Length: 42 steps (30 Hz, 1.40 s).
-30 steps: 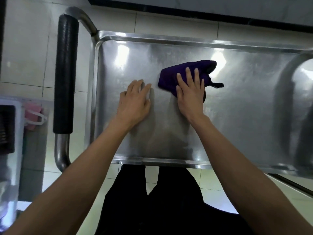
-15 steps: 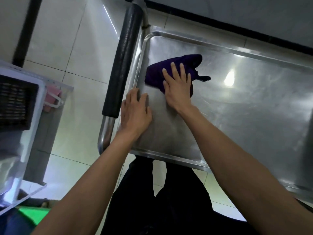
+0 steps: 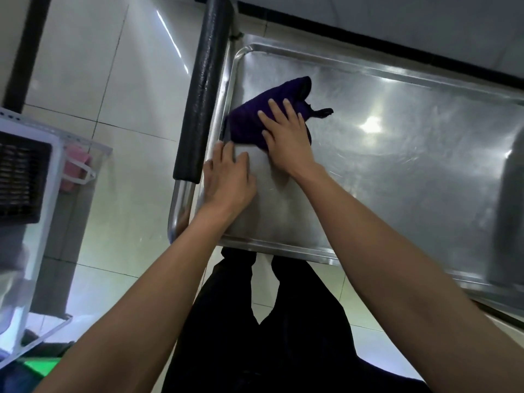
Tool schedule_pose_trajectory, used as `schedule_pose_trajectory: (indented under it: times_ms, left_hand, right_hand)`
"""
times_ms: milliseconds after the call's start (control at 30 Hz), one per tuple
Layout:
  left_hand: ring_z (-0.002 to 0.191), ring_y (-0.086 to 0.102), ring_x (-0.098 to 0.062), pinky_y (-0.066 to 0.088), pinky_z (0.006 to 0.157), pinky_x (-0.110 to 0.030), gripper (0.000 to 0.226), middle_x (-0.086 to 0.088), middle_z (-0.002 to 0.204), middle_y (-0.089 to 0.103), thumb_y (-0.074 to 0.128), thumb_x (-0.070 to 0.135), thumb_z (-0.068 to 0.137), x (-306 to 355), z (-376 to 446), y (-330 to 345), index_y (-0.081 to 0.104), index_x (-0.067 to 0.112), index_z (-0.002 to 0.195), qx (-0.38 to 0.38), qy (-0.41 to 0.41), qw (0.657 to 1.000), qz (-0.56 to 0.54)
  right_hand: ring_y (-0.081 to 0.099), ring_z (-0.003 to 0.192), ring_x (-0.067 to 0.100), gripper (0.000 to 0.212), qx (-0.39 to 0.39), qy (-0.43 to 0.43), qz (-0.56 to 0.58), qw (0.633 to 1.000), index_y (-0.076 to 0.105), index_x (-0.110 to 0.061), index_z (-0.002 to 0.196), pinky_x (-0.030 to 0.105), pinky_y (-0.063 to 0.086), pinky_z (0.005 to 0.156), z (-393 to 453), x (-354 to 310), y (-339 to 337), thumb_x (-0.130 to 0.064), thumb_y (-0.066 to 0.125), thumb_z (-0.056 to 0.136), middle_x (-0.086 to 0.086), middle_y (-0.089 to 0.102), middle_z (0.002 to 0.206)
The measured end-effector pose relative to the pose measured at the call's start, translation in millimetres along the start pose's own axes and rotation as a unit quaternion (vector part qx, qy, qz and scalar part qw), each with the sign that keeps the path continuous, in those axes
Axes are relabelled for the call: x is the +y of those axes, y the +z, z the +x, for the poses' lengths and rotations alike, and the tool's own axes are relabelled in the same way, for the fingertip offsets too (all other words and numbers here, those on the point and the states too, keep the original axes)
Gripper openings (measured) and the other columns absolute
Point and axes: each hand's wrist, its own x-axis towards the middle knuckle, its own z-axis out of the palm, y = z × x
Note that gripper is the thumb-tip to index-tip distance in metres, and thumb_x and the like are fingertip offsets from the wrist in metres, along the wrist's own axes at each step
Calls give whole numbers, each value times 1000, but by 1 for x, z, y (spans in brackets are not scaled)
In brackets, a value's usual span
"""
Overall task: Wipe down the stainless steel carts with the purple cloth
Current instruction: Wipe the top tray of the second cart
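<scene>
No readable writing or brand marks anywhere. Right hand point(image 3: 286, 134) flat, fingers straight and slightly spread, pressing purple cloth point(image 3: 263, 114) onto top shelf of stainless steel cart point(image 3: 397, 171). Cloth bunched, at shelf's left end, touching raised rim just beside black foam-covered cart handle point(image 3: 205, 89). Left hand point(image 3: 226, 180) flat, fingers together, resting on bare shelf near handle, just below cloth, holding nothing. White plastic basket point(image 3: 42, 177) on tiled floor, well left of handle.
</scene>
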Motion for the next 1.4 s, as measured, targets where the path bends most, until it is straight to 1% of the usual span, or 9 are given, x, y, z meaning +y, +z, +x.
schedule_pose_trajectory:
  times_ms: [100,233,333,500,633,767,1000,1200,1400]
  left_hand:
    - [143,28,-30,31,113,-53,36,-10,150,39,51,30,94,19,-1,4,58,18,127,-12,37,998,44]
    - [134,38,-30,38,103,-51,42,-9,143,46,50,30,93,58,-2,15,56,18,132,-23,77,995,55]
    - [132,40,-29,39,101,-52,42,-8,142,47,50,30,93,91,-2,26,57,20,133,-34,93,994,55]
    - [137,36,-27,37,104,-50,41,-5,147,45,49,30,96,138,-4,43,56,23,136,-44,108,992,58]
    - [135,37,-29,36,102,-52,40,-7,144,46,48,27,95,158,-5,51,57,21,133,-48,115,990,64]
    - [136,34,-28,34,104,-53,37,-6,143,43,49,26,95,159,-9,56,59,20,130,-56,115,989,76]
    - [139,35,-26,33,107,-51,38,-6,147,44,49,26,97,135,-11,49,56,23,134,-42,143,987,52]
    - [140,35,-30,34,108,-54,40,-9,150,44,52,27,97,79,-16,27,55,21,136,-7,85,996,23]
    - [143,31,-29,31,113,-55,43,-8,152,41,55,28,97,23,-24,9,52,20,139,31,-14,999,2]
  right_hand:
    - [3,154,28,48,11,24,6,1000,35,-25,154,50,7,124,-25,30,-2,-29,38,106,1,15,167]
    - [3,154,29,48,30,61,25,997,35,-24,154,51,7,124,-63,80,-9,-28,38,106,2,15,167]
    - [3,154,29,48,43,85,35,995,36,-24,154,52,6,124,-96,117,-15,-28,38,107,2,16,167]
    - [3,154,30,47,68,142,38,987,36,-24,154,52,6,124,-145,174,-29,-25,38,107,2,16,167]
    - [2,154,30,47,74,163,43,983,36,-25,154,52,6,124,-167,198,-33,-25,37,108,2,15,167]
    - [0,154,30,47,67,166,46,983,34,-27,155,52,5,124,-168,197,-30,-24,36,108,2,12,167]
    - [0,154,33,48,69,191,13,979,32,-27,156,54,7,123,-162,183,-21,-26,33,108,4,13,167]
    - [-2,154,32,49,55,164,-4,985,29,-28,156,54,5,124,-142,132,-5,-28,32,108,3,11,167]
    - [-1,154,32,50,44,105,-16,993,29,-29,156,55,7,123,-105,66,17,-27,35,107,3,11,167]
